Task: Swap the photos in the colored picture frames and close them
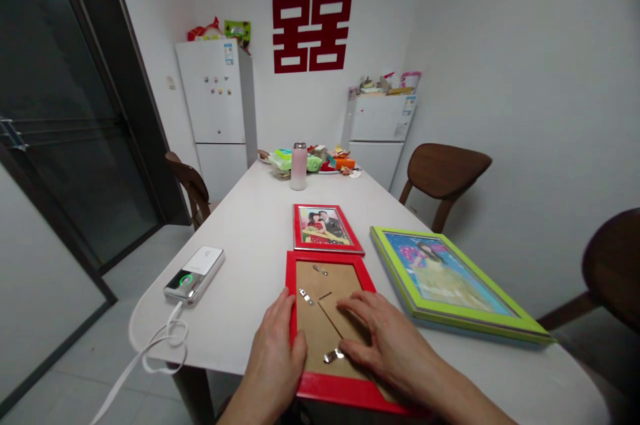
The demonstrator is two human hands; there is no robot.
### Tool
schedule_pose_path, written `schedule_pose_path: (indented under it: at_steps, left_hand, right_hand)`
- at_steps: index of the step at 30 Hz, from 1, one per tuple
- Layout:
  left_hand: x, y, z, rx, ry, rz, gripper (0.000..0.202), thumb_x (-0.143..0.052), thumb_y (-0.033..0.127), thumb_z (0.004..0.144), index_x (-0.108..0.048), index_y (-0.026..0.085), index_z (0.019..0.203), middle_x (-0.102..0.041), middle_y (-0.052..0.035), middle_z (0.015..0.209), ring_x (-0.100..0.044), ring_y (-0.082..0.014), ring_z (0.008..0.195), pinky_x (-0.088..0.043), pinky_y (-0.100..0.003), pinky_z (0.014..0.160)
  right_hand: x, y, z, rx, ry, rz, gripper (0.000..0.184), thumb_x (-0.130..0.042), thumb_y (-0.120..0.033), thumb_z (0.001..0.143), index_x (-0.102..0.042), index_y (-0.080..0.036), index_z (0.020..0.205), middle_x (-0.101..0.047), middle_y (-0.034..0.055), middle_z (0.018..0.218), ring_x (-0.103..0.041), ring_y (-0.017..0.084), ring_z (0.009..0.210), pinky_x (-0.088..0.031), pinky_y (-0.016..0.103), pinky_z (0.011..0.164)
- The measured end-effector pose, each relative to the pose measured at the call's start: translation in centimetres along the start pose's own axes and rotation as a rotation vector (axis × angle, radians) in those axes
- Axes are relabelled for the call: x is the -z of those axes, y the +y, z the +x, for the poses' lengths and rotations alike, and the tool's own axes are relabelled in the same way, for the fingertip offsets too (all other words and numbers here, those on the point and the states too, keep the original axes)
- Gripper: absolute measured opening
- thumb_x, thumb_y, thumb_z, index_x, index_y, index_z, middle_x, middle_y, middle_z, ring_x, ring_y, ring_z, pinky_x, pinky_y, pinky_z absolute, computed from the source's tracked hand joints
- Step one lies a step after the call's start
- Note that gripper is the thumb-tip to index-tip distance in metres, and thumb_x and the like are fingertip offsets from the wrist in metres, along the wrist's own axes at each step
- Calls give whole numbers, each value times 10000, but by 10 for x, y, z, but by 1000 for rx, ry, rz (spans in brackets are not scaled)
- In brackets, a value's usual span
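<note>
A red photo frame (345,386) lies face down at the table's near edge, its brown backing board (317,322) showing. Metal clips sit on the board: one near the top, a clip (306,296) at the left and another clip (333,356) near the bottom. My left hand (277,345) grips the frame's left side, thumb on the inner edge. Over the right part of the board rests my right hand (383,338), fingers bent and apart, thumb beside the bottom clip. The fingers pinch nothing that I can see.
A second red frame (354,232) touches the far edge of the first. To the right lies a larger green frame (415,302). A power bank (195,275) with a white cable (165,338) is at the left. Farther back stands a pink bottle (299,168); chairs flank the table.
</note>
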State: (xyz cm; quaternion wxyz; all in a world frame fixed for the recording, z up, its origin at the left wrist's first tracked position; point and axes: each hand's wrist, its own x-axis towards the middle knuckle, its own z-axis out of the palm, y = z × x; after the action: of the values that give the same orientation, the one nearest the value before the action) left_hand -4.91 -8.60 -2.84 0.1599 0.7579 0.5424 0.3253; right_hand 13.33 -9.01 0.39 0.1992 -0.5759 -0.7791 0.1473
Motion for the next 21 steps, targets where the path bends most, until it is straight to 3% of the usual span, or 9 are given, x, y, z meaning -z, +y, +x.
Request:
schedule_pose_path:
  at_steps: [5, 11, 13, 15, 17, 21]
  left_hand:
    - [0, -2, 0, 16, -7, -41, 440, -407, 164, 724, -411, 98, 1159, -444, -137, 1216, -409, -205, 1117, -327, -383, 945]
    - [12, 8, 7, 78, 22, -262, 360, -500, 270, 708, -506, 138, 1042, -487, -116, 1167, -419, -235, 1097, -307, -407, 939]
    - [17, 12, 11, 150, 20, -470, 278, -490, 302, 718, -531, 145, 943, -553, -98, 1068, -492, -237, 1012, -382, -392, 863]
    - [23, 12, 14, 267, -26, -758, 220, -471, 347, 732, -519, 159, 837, -625, -52, 872, -589, -216, 818, -469, -340, 694]
    - [31, 6, 16, 379, -47, -989, 209, -494, 378, 717, -494, 173, 758, -631, 5, 695, -610, -179, 628, -471, -274, 548]
    - [55, -24, 15, 491, 15, -1090, 225, -577, 366, 664, -502, 180, 764, -607, 55, 587, -586, -136, 514, -428, -217, 485]
  right_hand:
    - [1, 1, 2, -40, 28, 7, 388, -522, -222, 617, -558, -166, 1000, -541, 82, 919, -492, 191, 858, -374, 296, 779]
    - [22, -13, 6, -49, 81, -13, 314, -524, -225, 601, -597, -178, 902, -552, 71, 865, -498, 192, 823, -380, 302, 763]
    - [25, -24, 8, -12, 115, 6, 302, -527, -214, 602, -596, -184, 894, -548, 68, 872, -496, 189, 829, -383, 302, 761]
    - [25, -33, 9, 42, 133, 56, 308, -531, -213, 614, -585, -186, 916, -541, 68, 902, -495, 185, 842, -389, 303, 760]
    - [23, -38, 9, 85, 137, 111, 307, -520, -243, 652, -569, -183, 949, -536, 72, 944, -496, 181, 868, -393, 303, 767]
    - [22, -19, 3, 35, 161, 71, 315, -438, -313, 730, -552, -182, 992, -564, 80, 926, -526, 186, 841, -410, 304, 729]
